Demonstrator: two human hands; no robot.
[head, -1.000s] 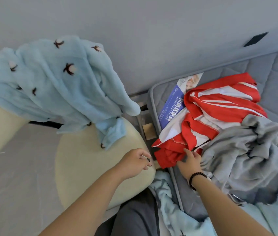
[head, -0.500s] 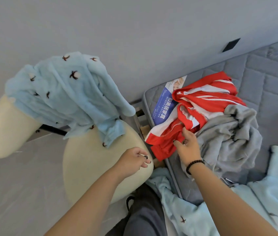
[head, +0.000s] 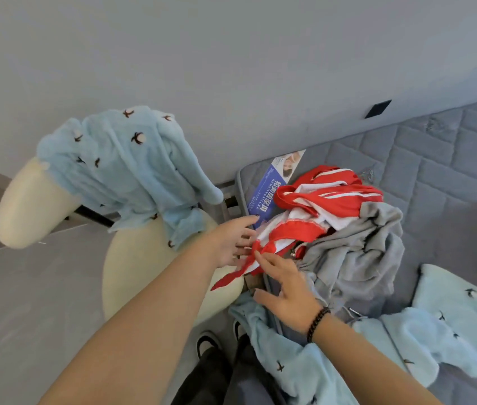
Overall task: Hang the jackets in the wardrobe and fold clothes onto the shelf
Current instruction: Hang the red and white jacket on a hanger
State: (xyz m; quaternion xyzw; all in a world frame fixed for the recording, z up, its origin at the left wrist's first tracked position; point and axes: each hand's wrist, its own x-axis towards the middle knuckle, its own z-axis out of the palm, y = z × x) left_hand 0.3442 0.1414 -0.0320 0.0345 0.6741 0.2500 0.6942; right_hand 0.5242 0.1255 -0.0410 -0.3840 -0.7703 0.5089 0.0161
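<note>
Grey wall behind, floor far left. Cream chair [head: 155,276] w/ blue fleece top [head: 120,165] draped on its back, parked there for later I'd guess. My left hand [head: 228,244], fingers released, touches the red-white jacket [head: 304,217] hem; right hand [head: 287,290] fingers pinch it to lift it. Jacket's crumpled, striped, on mattress [head: 436,171] edge, grey hoodie [head: 357,252] overlapping its right side.
</note>
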